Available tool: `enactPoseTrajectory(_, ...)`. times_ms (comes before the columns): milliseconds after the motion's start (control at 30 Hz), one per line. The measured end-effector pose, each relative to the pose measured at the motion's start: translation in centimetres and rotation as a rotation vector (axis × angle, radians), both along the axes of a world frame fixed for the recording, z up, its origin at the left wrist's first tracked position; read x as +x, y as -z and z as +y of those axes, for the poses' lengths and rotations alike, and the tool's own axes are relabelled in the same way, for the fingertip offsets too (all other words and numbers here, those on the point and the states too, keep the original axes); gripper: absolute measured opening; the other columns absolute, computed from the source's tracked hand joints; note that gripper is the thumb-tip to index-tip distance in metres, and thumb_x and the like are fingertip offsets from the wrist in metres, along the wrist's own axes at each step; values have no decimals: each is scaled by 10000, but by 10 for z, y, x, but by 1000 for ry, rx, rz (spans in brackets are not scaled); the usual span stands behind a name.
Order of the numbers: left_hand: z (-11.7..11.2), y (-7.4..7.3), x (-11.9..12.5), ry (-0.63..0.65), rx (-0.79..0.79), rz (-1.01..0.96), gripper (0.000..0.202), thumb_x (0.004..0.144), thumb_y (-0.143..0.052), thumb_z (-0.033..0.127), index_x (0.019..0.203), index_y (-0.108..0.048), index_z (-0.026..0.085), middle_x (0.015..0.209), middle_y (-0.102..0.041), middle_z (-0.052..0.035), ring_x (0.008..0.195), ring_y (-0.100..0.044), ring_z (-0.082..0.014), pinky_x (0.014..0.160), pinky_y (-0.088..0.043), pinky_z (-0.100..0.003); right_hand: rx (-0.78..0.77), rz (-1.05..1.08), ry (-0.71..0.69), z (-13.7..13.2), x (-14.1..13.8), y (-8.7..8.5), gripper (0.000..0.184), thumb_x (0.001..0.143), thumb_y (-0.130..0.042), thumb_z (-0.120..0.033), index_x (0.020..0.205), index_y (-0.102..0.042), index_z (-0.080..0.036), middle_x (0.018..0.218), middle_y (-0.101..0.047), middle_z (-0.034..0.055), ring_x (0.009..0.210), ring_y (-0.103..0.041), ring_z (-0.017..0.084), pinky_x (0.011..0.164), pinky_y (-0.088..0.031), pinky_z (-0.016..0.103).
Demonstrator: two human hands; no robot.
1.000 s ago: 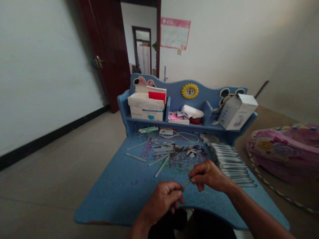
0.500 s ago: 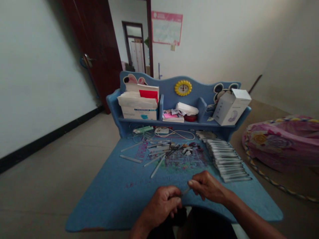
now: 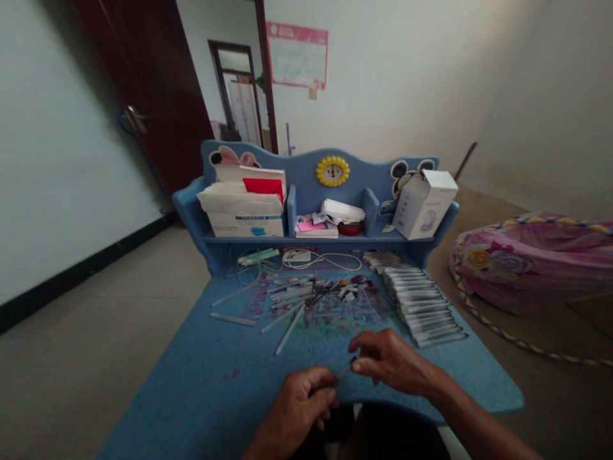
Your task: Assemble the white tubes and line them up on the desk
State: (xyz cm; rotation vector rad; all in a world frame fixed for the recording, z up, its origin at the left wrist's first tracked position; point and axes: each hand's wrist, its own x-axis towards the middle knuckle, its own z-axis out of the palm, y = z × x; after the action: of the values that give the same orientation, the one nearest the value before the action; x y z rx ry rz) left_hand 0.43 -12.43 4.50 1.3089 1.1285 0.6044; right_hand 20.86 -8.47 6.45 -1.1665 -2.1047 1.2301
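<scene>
Low over the near edge of the table, my left hand [image 3: 304,404] is closed around one end of a slim translucent tube [image 3: 343,374]. My right hand [image 3: 390,363] is at the tube's other end, thumb against its small dark tip and index finger raised. Its remaining fingers are curled and partly hidden. Beyond my hands lies a loose heap of slim tubes [image 3: 292,292], with dark and white small pieces [image 3: 348,291] at its right side. To the right, a neat row of tubes with dark ends [image 3: 421,306] runs back along the table.
The blue table [image 3: 191,390] has a raised shelf holding a tissue-filled carton [image 3: 246,223], papers [image 3: 316,229] and a white box [image 3: 425,207]. A white cable [image 3: 335,259] lies under the shelf. A pink fabric basket [image 3: 522,265] stands on the floor at right.
The view has swung slightly right, so everything sits further left. My right index finger has lifted away from the thumb, and a dark tip now shows on the tube.
</scene>
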Motion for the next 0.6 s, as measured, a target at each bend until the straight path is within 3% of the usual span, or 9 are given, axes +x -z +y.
enactPoseTrajectory(67, 0, -1, 1, 8, -5, 6, 144, 726, -481, 224, 785, -567, 124, 643, -593, 0, 522, -522, -102, 487, -420, -209, -40, 14, 16, -1, 0, -1, 230, 807, -561, -360, 790, -621, -138, 541, -516, -40, 456, -496, 75, 428, -341, 160)
enactPoseTrajectory(200, -2, -3, 3, 10, -20, 23, 141, 722, -477, 218, 774, -570, 125, 650, -603, -6, 519, -521, -101, 487, -418, -209, 13, -29, 67, -1, 2, 0, 437, 875, -427, -426, 573, -549, -135, 475, -464, -32, 413, -462, 66, 397, -304, 160)
enactPoseTrajectory(333, -2, -2, 3, 0, -4, 26, 151, 723, -475, 219, 796, -571, 128, 644, -593, 4, 519, -519, -99, 490, -420, -208, -40, 19, 37, -2, 4, 3, 300, 833, -511, -410, 738, -598, -139, 527, -504, -37, 441, -491, 73, 414, -334, 157)
enactPoseTrajectory(467, -3, 2, 3, 18, 6, 31, 158, 726, -475, 217, 807, -576, 125, 652, -598, 2, 528, -528, -102, 495, -423, -206, -86, -2, 78, -5, 5, 7, 422, 862, -440, -430, 563, -517, -142, 466, -459, -37, 385, -454, 64, 366, -295, 153)
enactPoseTrajectory(600, -3, 4, 3, 8, 18, 39, 150, 732, -477, 220, 806, -572, 131, 661, -603, 5, 531, -530, -100, 498, -423, -203, -75, 61, 75, -6, 4, 8, 269, 825, -517, -387, 739, -588, -142, 517, -487, -49, 414, -481, 65, 398, -337, 151)
